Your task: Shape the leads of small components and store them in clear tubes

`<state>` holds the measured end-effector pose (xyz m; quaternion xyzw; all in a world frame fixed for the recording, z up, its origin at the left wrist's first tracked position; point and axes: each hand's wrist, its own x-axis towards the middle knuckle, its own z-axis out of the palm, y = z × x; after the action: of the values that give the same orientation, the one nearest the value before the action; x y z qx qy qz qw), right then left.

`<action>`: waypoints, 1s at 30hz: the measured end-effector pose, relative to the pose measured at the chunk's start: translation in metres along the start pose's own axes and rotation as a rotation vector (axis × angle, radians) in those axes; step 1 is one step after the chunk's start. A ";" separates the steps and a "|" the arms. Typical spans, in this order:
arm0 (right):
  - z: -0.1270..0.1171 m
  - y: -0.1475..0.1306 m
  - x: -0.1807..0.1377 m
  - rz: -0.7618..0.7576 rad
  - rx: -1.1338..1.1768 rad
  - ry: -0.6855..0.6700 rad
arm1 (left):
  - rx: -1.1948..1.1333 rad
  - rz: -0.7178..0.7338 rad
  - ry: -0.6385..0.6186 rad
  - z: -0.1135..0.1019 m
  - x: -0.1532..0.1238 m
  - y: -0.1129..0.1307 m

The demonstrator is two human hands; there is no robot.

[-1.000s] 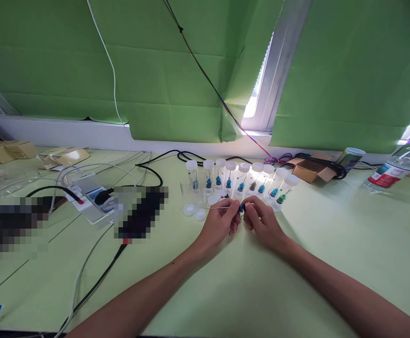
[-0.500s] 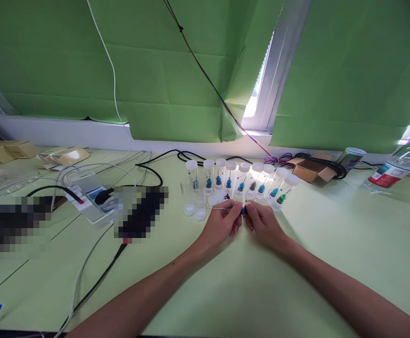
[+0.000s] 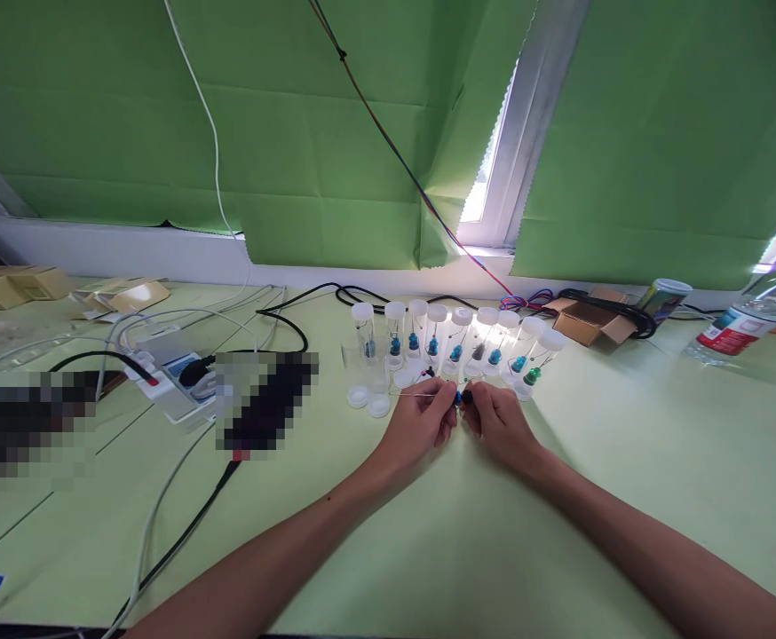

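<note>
My left hand (image 3: pixel 426 413) pinches a small blue piece (image 3: pixel 457 398) between thumb and fingers. A thin, straight metal wire (image 3: pixel 415 394) juts out to the left from that hand. My right hand (image 3: pixel 498 419) is closed on a small dark, roundish piece (image 3: pixel 466 397), right beside the blue one; whether the two are joined cannot be made out. Just behind my hands stands a row of several clear tubes (image 3: pixel 395 333) with white ends, holding blue or green pieces with thin wires. Small dark and red bits (image 3: pixel 429 373) lie close above my left fingers.
Two clear tubes (image 3: pixel 358 397) without visible contents stand left of the row. Further left lie a white power strip (image 3: pixel 162 383), cables and a pixelated dark object (image 3: pixel 268 404). An open cardboard box (image 3: pixel 591 321), a can (image 3: pixel 664 300) and a plastic bottle (image 3: pixel 738 328) stand at right.
The blue piece has shifted slightly left and the dark piece now shows more between my fingertips. Both hands otherwise stay in the same place.
</note>
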<state>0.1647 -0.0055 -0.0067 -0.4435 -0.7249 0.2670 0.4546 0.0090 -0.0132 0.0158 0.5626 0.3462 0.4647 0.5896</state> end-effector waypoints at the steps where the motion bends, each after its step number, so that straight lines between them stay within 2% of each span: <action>1: 0.000 0.000 0.000 0.003 0.021 0.003 | -0.003 0.003 0.017 0.000 0.000 0.000; 4: 0.000 -0.002 -0.001 0.003 0.070 -0.027 | -0.013 0.001 0.054 -0.001 0.000 0.001; 8: -0.001 -0.003 -0.001 -0.008 0.071 -0.067 | -0.023 -0.006 0.043 -0.001 0.000 0.001; 15: -0.001 0.001 0.001 -0.035 -0.035 -0.049 | -0.011 -0.012 0.009 0.002 -0.001 -0.001; 30: 0.000 0.000 0.001 -0.011 -0.035 -0.020 | 0.044 0.001 0.011 0.004 -0.004 0.002</action>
<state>0.1651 -0.0049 -0.0065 -0.4447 -0.7363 0.2562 0.4410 0.0114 -0.0181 0.0181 0.5732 0.3594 0.4604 0.5747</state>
